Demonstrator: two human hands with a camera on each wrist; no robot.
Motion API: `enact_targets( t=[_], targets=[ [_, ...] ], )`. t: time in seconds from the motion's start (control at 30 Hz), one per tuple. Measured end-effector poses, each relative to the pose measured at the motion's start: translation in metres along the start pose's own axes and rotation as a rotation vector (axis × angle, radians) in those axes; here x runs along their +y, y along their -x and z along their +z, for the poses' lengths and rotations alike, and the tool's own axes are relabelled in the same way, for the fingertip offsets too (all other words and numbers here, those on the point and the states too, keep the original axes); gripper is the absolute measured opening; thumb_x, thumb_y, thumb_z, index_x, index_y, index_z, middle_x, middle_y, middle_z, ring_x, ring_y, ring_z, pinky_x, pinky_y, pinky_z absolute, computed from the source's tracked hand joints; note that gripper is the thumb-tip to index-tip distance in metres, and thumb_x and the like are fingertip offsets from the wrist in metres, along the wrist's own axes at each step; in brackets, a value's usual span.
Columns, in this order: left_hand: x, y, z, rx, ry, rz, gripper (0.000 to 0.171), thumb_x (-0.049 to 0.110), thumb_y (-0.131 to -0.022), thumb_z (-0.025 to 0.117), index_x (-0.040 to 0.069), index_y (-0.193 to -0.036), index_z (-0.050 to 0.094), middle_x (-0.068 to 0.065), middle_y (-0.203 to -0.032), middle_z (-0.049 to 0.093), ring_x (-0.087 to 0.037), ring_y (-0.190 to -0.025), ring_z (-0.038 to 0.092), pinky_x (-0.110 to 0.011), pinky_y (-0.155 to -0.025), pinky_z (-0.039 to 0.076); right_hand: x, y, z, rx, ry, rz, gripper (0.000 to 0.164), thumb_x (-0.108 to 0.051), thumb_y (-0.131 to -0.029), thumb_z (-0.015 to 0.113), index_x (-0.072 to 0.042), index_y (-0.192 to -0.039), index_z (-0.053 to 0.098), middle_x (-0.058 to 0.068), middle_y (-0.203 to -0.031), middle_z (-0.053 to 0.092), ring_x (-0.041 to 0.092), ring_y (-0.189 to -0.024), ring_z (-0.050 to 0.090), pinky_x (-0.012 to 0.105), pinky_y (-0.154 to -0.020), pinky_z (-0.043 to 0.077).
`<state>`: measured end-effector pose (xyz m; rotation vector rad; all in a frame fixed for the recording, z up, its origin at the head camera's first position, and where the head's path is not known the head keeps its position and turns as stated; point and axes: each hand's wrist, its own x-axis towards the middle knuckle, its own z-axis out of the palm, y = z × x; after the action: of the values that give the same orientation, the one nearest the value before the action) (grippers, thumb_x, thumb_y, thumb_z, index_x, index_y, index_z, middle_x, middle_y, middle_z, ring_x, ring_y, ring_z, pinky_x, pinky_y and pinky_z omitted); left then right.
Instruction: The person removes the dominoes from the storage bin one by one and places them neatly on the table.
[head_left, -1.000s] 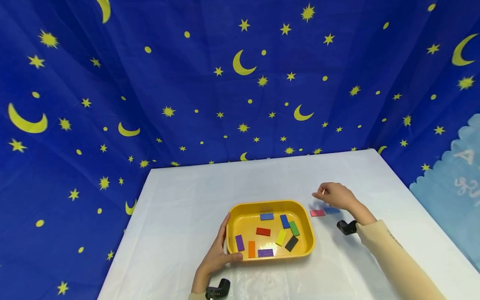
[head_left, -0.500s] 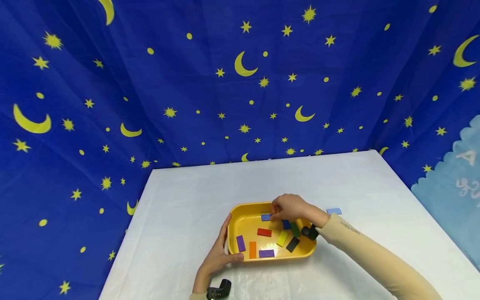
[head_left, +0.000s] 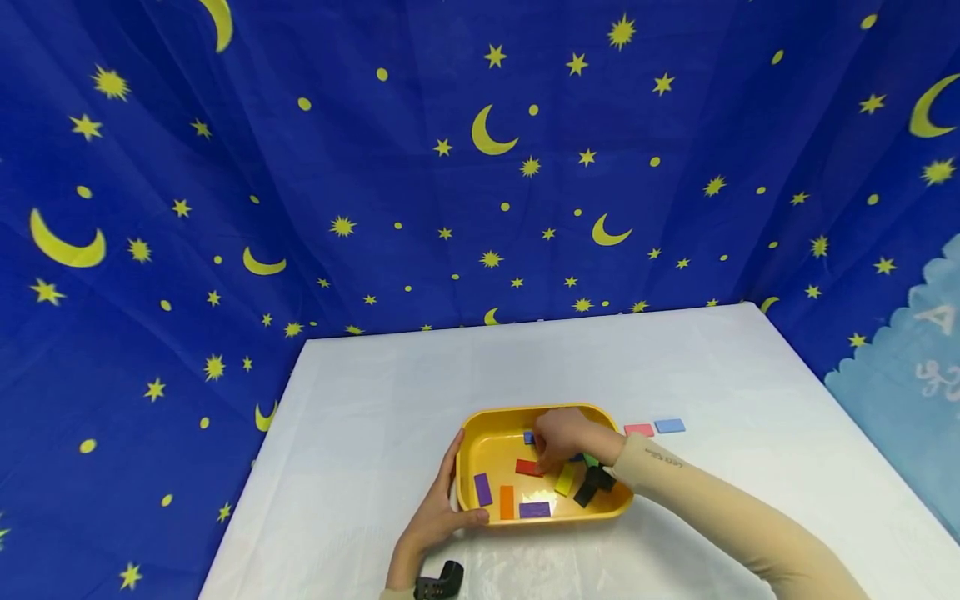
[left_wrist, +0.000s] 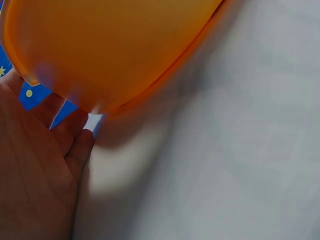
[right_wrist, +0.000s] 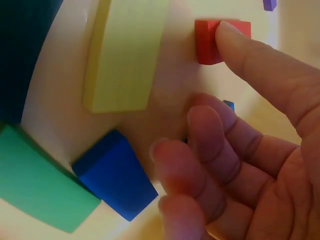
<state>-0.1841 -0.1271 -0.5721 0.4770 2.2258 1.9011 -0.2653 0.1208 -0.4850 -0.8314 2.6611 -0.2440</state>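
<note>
A yellow plastic tray (head_left: 491, 450) stands on the table with several coloured wooden blocks lying in it. My left hand (head_left: 438, 510) holds its left end, thumb over the front rim and fingers along the side. Inside the tray, my right hand (head_left: 561, 435) reaches down to the red block (head_left: 527, 467). The right wrist view has the thumb tip overlapping the red block (right_wrist: 206, 42), while the bent fingers stay apart from the thumb. Near those fingers lie a blue block (right_wrist: 117, 175), a green block (right_wrist: 45, 182) and a yellow block (right_wrist: 127, 55).
Right of the tray, a pink block (head_left: 639, 430) and a light blue block (head_left: 670, 426) lie on the white table (head_left: 375, 400). Toward the tray's front are an orange block (head_left: 507, 502) and two purple ones. A blue star-patterned cloth (head_left: 420, 275) hangs behind the table.
My right hand has moved left from above the table into the tray, then nearer to the red block. The pink block, hidden by the arm half a second ago, shows again. My left hand keeps its hold.
</note>
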Motion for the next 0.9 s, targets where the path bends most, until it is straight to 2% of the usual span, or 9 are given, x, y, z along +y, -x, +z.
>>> enact_targets(
  t=[0.23,0.4,0.7,0.9],
  targets=[
    [0.002,0.001,0.001,0.009,-0.015,-0.022,0.114,0.027,-0.067,0.086,0.041,-0.151,0.010,0.001,-0.158,0.008,-0.024,-0.142,0.008,-0.059,-0.108,0.005,0.000,-0.001,0.007,0.013,-0.022,0.002,0.045,-0.034,-0.074,0.082,-0.020,-0.049,0.047,-0.010,-0.045,0.031,0.006,-0.043,0.030,0.022,-0.044,0.022],
    [0.003,0.001,0.002,0.012,-0.012,-0.028,0.114,0.030,-0.067,0.086,0.041,-0.151,0.010,0.001,-0.158,0.008,-0.025,-0.142,0.008,-0.060,-0.108,0.005,0.000,0.001,0.009,-0.006,-0.062,0.017,0.045,-0.033,-0.076,0.080,-0.020,-0.049,0.046,-0.010,-0.045,0.031,0.006,-0.043,0.030,0.022,-0.043,0.022],
    [-0.002,0.001,0.001,-0.006,0.013,-0.002,0.113,0.028,-0.069,0.086,0.039,-0.152,0.009,-0.002,-0.158,0.008,-0.026,-0.142,0.008,-0.060,-0.107,0.005,-0.002,0.002,0.012,-0.030,-0.054,0.004,0.057,-0.040,-0.077,0.078,-0.021,-0.046,0.033,-0.012,-0.042,0.017,0.006,-0.040,0.019,0.023,-0.043,0.013],
    [-0.001,0.001,0.001,-0.006,0.009,-0.003,0.112,0.027,-0.069,0.085,0.040,-0.151,0.009,-0.001,-0.158,0.008,-0.026,-0.141,0.008,-0.060,-0.107,0.006,-0.003,0.001,0.014,-0.021,-0.052,0.019,0.055,-0.042,-0.076,0.078,-0.021,-0.047,0.036,-0.012,-0.042,0.019,0.007,-0.040,0.023,0.022,-0.043,0.016]
  ],
)
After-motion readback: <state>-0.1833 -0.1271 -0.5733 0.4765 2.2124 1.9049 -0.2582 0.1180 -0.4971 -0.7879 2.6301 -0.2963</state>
